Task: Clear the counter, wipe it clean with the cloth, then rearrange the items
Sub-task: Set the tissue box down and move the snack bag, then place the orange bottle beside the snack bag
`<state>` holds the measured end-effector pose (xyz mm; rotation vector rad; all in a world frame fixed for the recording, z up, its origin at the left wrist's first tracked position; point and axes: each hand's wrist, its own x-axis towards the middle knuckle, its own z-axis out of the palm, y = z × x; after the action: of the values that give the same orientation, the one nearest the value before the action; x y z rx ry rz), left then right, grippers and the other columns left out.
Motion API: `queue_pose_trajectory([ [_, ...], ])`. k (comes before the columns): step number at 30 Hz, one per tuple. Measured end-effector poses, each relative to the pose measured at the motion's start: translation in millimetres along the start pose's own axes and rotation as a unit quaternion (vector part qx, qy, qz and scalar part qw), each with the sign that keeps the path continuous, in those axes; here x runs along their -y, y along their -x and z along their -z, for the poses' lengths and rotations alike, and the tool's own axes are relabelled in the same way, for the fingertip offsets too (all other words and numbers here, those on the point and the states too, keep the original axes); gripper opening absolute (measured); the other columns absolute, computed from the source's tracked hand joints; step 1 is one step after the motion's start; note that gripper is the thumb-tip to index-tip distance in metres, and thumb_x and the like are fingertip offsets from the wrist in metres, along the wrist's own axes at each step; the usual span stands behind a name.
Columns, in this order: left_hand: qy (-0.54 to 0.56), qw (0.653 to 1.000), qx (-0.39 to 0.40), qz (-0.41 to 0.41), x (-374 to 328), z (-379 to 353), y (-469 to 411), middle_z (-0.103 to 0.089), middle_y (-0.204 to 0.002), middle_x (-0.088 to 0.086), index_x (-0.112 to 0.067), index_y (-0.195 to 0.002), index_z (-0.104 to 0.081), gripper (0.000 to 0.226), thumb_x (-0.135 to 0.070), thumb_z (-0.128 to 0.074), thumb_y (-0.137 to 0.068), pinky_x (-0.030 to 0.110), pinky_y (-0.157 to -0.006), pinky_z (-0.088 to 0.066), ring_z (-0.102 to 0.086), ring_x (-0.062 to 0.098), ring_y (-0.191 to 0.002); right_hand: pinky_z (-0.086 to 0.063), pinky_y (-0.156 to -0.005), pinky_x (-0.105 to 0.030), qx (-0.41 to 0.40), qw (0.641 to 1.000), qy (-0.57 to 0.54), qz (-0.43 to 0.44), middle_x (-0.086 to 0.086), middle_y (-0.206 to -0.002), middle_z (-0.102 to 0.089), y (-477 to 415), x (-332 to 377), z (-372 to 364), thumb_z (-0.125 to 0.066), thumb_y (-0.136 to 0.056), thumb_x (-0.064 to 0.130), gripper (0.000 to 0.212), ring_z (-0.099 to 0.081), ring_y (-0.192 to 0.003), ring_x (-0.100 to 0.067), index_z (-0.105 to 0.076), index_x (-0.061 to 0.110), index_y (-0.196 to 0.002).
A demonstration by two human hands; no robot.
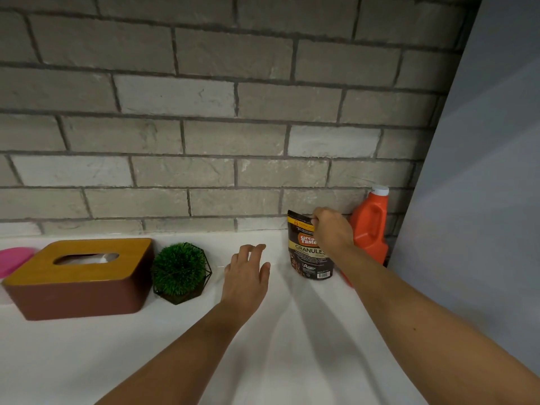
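A dark coffee granules pouch point(306, 258) stands upright on the white counter point(146, 346) near the brick wall. My right hand point(331, 229) pinches the pouch's top right corner. An orange bottle point(371, 229) with a white cap stands just right of the pouch, partly behind my right arm. My left hand point(247, 273) hovers flat over the counter, fingers straight, left of the pouch and holding nothing. No cloth is visible.
A brown tissue box point(79, 279) with a wooden lid sits at the left. A small green plant point(179, 270) in a wire frame stands beside it. A pink object point(13, 260) shows at the far left edge. A grey wall point(482, 200) bounds the right.
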<state>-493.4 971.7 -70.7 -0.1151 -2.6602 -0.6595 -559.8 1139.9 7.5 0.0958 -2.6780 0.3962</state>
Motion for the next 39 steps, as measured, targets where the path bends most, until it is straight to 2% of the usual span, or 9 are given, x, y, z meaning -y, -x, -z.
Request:
queue_pose_trajectory([
  [5, 0.044, 0.999, -0.002, 0.012, 5.6, 3.5, 0.4, -0.034, -0.142, 0.003, -0.020, -0.141, -0.034, 0.043, -0.028, -0.037, -0.099, 0.032, -0.102, -0.035, -0.036, 0.020, -0.127, -0.042, -0.071, -0.032, 0.007, 0.999, -0.036, 0.009, -0.014, -0.105, -0.064, 4.8, 32.2, -1.4, -0.044, -0.097, 0.018, 0.020, -0.060, -0.096, -0.030, -0.060, 0.007, -0.103],
  [11, 0.102, 0.994, -0.033, 0.034, 28.1, 7.8, 4.3, -0.044, -0.127, 0.006, -0.012, -0.132, -0.042, 0.037, -0.023, -0.042, -0.097, 0.035, -0.095, -0.046, -0.046, 0.018, -0.115, -0.047, -0.069, -0.031, 0.032, 0.995, -0.088, 0.027, -0.014, -0.104, -0.064, 11.7, 78.8, -13.6, -0.045, -0.098, 0.021, 0.021, -0.061, -0.093, -0.027, -0.059, 0.007, -0.103],
  [14, 0.108, 0.993, -0.043, 0.034, 39.5, 10.8, 8.0, -0.045, -0.125, 0.006, -0.011, -0.130, -0.043, 0.036, -0.022, -0.042, -0.097, 0.027, -0.091, -0.045, -0.048, 0.016, -0.111, -0.042, -0.066, -0.028, 0.042, 0.994, -0.086, 0.043, -0.013, -0.104, -0.064, 13.9, 97.1, -19.8, -0.045, -0.097, 0.022, 0.022, -0.061, -0.094, -0.027, -0.059, 0.007, -0.105],
  [17, 0.119, 0.991, -0.047, 0.041, 47.6, 14.2, 9.9, -0.044, -0.125, 0.005, -0.012, -0.131, -0.043, 0.036, -0.021, -0.043, -0.097, 0.021, -0.086, -0.041, -0.050, 0.015, -0.110, -0.046, -0.068, -0.030, 0.049, 0.994, -0.087, 0.051, -0.014, -0.105, -0.064, 13.6, 110.5, -24.2, -0.047, -0.097, 0.021, 0.020, -0.062, -0.093, -0.027, -0.059, 0.007, -0.105],
  [22, 0.139, 0.989, -0.024, 0.038, 54.2, 15.8, 10.6, -0.045, -0.129, 0.004, -0.012, -0.135, -0.041, 0.039, -0.020, -0.044, -0.096, 0.017, -0.085, -0.037, -0.050, 0.016, -0.114, -0.047, -0.070, -0.032, 0.055, 0.993, -0.082, 0.069, -0.015, -0.109, -0.064, 15.9, 121.4, -27.8, -0.048, -0.097, 0.022, 0.022, -0.062, -0.096, -0.027, -0.058, 0.006, -0.108],
  [25, 0.142, 0.989, -0.006, 0.041, 54.6, 13.9, 10.5, -0.042, -0.135, 0.004, -0.013, -0.139, -0.036, 0.043, -0.020, -0.043, -0.097, 0.021, -0.091, -0.039, -0.048, 0.017, -0.119, -0.046, -0.070, -0.031, 0.052, 0.993, -0.083, 0.072, -0.015, -0.110, -0.063, 15.7, 124.3, -29.3, -0.047, -0.097, 0.024, 0.024, -0.062, -0.097, -0.027, -0.058, 0.006, -0.108],
  [28, 0.150, 0.988, -0.004, 0.047, 53.1, 9.9, 11.0, -0.042, -0.134, 0.005, -0.013, -0.138, -0.038, 0.042, -0.020, -0.044, -0.097, 0.024, -0.092, -0.041, -0.050, 0.017, -0.117, -0.042, -0.065, -0.028, 0.038, 0.992, -0.091, 0.081, -0.012, -0.107, -0.065, 16.5, 123.6, -29.6, -0.044, -0.098, 0.027, 0.026, -0.062, -0.094, -0.025, -0.060, 0.009, -0.107],
  [32, 0.161, 0.985, -0.038, 0.057, 49.1, 7.0, 11.4, -0.045, -0.123, 0.007, -0.010, -0.127, -0.045, 0.032, -0.018, -0.046, -0.095, 0.022, -0.084, -0.042, -0.052, 0.018, -0.105, -0.039, -0.062, -0.026, 0.002, 0.991, -0.100, 0.094, -0.008, -0.104, -0.067, 17.8, 113.9, -25.1, -0.040, -0.099, 0.034, 0.031, -0.063, -0.091, -0.023, -0.059, 0.012, -0.110],
  [39, 0.189, 0.976, -0.103, 0.026, 21.9, 10.8, 7.7, -0.046, -0.118, 0.004, -0.011, -0.117, -0.049, 0.023, -0.013, -0.047, -0.093, 0.032, -0.081, -0.050, -0.052, 0.019, -0.104, -0.039, -0.066, -0.027, -0.081, 0.989, -0.107, 0.060, -0.007, -0.101, -0.067, 12.4, 70.5, -2.4, -0.042, -0.098, 0.024, 0.025, -0.059, -0.096, -0.025, -0.061, 0.011, -0.109],
])
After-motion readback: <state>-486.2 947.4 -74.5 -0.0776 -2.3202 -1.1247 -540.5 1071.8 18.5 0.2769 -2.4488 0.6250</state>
